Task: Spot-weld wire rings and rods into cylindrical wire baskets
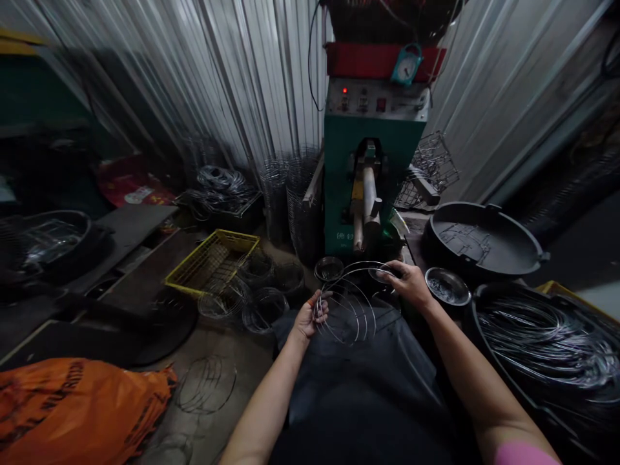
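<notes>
My left hand (311, 315) is closed on a round wire rack (357, 321) that has several curved bars inside its rim. To the right, my right hand (407, 283) pinches a thin wire ring (364, 263) whose arc reaches over toward the left hand. I cannot tell whether the ring and the rack touch. Both hands are above a dark apron (358, 381), in front of a green machine (339, 174) with a metal electrode arm (369, 187). Small bowls, one of them a metal bowl (329, 267), stand just behind the hands.
A black tub (477, 349) of bent wire and a round pan (513, 252) stand at right, with a small dish (438, 274) of metal bits between. Left are a yellow basket (236, 236), wire coils (264, 309), an orange sack (82, 407) and a loose rack (207, 385) on the floor.
</notes>
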Demonstrator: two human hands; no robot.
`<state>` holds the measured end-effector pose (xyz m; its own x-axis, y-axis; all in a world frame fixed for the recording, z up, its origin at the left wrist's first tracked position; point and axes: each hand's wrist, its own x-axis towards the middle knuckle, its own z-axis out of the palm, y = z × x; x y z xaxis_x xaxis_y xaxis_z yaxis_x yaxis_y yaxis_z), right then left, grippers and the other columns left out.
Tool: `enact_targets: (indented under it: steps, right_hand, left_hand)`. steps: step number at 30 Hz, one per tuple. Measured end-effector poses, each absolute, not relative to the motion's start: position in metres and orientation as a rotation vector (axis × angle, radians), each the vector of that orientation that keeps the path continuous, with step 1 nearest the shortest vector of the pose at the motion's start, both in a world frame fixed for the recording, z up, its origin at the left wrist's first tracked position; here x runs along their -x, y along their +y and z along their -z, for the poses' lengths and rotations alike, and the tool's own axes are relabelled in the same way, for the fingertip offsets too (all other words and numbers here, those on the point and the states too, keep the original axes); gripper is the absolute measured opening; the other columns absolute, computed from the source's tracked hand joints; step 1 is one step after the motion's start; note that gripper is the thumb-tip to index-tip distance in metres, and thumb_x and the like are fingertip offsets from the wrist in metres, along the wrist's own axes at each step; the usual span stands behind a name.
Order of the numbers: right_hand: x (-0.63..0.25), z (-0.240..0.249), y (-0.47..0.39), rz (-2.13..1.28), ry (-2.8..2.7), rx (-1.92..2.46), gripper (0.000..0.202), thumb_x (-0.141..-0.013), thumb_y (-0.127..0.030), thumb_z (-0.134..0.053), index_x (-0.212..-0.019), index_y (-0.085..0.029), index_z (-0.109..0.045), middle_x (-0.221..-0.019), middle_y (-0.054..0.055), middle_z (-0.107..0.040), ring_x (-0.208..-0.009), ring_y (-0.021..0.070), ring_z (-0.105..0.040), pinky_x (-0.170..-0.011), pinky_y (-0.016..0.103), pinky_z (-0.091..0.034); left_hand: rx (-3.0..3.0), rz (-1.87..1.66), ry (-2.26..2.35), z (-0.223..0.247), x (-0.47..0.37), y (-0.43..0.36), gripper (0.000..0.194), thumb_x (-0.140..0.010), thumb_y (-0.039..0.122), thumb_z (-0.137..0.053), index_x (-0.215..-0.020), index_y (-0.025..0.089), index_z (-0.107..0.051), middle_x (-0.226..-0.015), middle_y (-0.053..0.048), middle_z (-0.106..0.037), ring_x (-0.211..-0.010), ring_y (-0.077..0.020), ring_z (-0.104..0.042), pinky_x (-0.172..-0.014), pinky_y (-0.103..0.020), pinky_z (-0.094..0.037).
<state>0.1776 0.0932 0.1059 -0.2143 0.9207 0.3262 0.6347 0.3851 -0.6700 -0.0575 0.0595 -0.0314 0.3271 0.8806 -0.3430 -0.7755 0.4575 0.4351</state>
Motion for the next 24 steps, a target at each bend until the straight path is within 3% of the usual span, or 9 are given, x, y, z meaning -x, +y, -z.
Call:
enact_targets:
  steps: [6,9,13,15,20,24]
  right_hand:
    - [-0.169,-0.105,0.090,-0.588,-1.909,1.371,0.031,-0.067,-0.047,-0.060,-0.074,-0.017,-0.065,-0.066,0.002,-0.065,-0.060,0.0156,-0.058,-0.054,0.024,-0.043]
    - [-0.173,-0.102,0.092,-0.549,-1.919,1.392,0.033,-0.068,-0.047,-0.060,-0.082,-0.018,-0.065,-0.069,0.002,-0.065,-0.062,0.0166,-0.059,-0.056,0.026,-0.044]
    - [-0.182,-0.086,0.106,-0.263,-1.991,1.360,0.046,-0.068,-0.043,-0.062,-0.109,-0.022,-0.056,-0.102,0.008,-0.061,-0.095,0.0249,-0.054,-0.081,0.038,-0.042]
    - [-0.185,-0.072,0.116,-0.153,-2.007,1.353,0.049,-0.068,-0.043,-0.063,-0.112,-0.023,-0.055,-0.112,0.011,-0.055,-0.107,0.0279,-0.047,-0.089,0.044,-0.036]
    - [-0.189,-0.041,0.134,-0.309,-2.075,1.269,0.026,-0.076,-0.041,-0.054,-0.094,-0.024,-0.063,-0.095,0.007,-0.060,-0.095,0.0226,-0.052,-0.085,0.039,-0.039]
    - [-0.195,-0.038,0.142,-0.472,-1.995,1.231,0.024,-0.077,-0.044,-0.053,-0.077,-0.023,-0.064,-0.079,0.004,-0.060,-0.081,0.0185,-0.055,-0.078,0.034,-0.041]
  left_hand:
    - [-0.183,-1.044,0.651,0.035,0.055,0.056,0.031,-0.081,0.034,-0.047,-0.081,0.006,-0.061,-0.045,0.003,-0.041,-0.032,-0.0020,-0.025,-0.028,-0.013,-0.015]
    - [-0.196,-1.075,0.675,0.032,0.055,0.054,0.028,-0.078,0.036,-0.053,-0.081,0.009,-0.060,-0.043,0.006,-0.038,-0.030,-0.0014,-0.022,-0.028,-0.014,-0.014]
    - [-0.255,-1.261,0.751,0.018,0.047,0.057,0.027,-0.067,0.037,-0.065,-0.073,0.013,-0.055,-0.042,0.009,-0.035,-0.028,0.0000,-0.021,-0.028,-0.013,-0.013]
    - [-0.342,-1.354,0.850,0.009,0.037,0.062,0.033,-0.060,0.039,-0.069,-0.076,0.015,-0.052,-0.043,0.010,-0.040,-0.028,-0.0005,-0.026,-0.028,-0.013,-0.015]
    - [-0.503,-1.447,0.948,-0.006,0.011,0.075,0.048,-0.056,0.046,-0.070,-0.090,0.018,-0.050,-0.045,0.010,-0.046,-0.027,-0.0026,-0.034,-0.029,-0.014,-0.019]
    - [-0.559,-1.401,0.945,-0.010,0.001,0.081,0.051,-0.056,0.045,-0.070,-0.094,0.018,-0.049,-0.044,0.010,-0.045,-0.026,-0.0020,-0.031,-0.029,-0.014,-0.018]
